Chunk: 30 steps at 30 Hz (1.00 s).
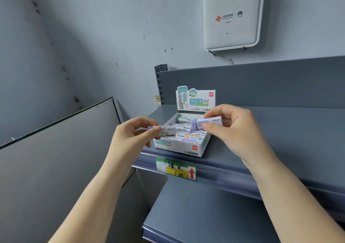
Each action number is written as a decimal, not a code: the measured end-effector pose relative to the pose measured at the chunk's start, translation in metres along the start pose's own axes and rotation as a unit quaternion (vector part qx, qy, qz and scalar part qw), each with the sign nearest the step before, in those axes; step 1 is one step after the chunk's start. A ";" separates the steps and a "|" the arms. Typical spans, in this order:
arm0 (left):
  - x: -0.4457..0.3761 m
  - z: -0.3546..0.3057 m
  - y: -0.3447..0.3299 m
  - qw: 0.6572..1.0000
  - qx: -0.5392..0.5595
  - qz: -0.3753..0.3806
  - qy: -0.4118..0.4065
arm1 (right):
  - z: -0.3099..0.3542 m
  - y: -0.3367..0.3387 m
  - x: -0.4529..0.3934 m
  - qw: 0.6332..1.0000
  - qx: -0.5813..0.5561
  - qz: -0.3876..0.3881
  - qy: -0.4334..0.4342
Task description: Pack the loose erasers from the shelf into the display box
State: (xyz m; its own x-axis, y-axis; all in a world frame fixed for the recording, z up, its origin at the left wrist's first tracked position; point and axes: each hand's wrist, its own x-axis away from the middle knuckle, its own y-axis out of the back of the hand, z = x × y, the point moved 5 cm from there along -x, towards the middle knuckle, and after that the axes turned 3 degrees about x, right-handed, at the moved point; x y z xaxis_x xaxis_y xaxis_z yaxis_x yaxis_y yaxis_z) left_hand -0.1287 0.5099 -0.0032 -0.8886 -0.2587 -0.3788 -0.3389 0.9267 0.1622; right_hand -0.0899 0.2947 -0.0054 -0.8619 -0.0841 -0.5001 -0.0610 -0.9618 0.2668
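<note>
Shelf point(280, 130) — grey metal, the carrying surface; a price label point(176, 170) hung on its front edge, and no loose erasers showed on its bare part.

Display box point(179, 147) — white and teal card, header flap upright at the back; it stood near the shelf's left end, its front wall just behind the front edge. Inside lay wrapped erasers in rows, some with barcodes up, one orange-banded. Likely hazard: a sideways push while loading could slide the box toward the front edge and tip it off.

Right hand point(237, 130) — fingers and thumb closed on a purple-sleeved eraser point(209, 123), held level above the box's back right part. Likely hazard: set down crosswise, it would ride on the row beneath and spoil the fit.

Left hand point(132, 136) — pinched shut on a second eraser point(166, 130), just over the box's front left corner, partly outside the wall. Likely hazard — released there, it would miss the box and drop past the shelf's left end.
</note>
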 end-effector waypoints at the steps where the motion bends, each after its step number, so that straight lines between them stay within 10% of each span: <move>1: -0.007 0.001 -0.001 1.000 -0.006 0.006 -0.003 | 0.001 -0.004 -0.005 1.000 -0.002 -0.004 0.002; 30: -0.093 0.045 -0.032 0.948 -0.024 0.298 -0.108 | -0.008 -0.036 -0.023 0.979 0.170 -0.016 -0.111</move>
State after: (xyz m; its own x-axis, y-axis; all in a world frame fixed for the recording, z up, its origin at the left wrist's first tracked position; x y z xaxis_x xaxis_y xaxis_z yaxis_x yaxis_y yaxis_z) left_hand -0.0212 0.5162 -0.0140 -0.8447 0.3732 -0.3836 0.1849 0.8761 0.4452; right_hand -0.0638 0.3290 -0.0102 -0.9429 0.0400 -0.3306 -0.2212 -0.8172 0.5321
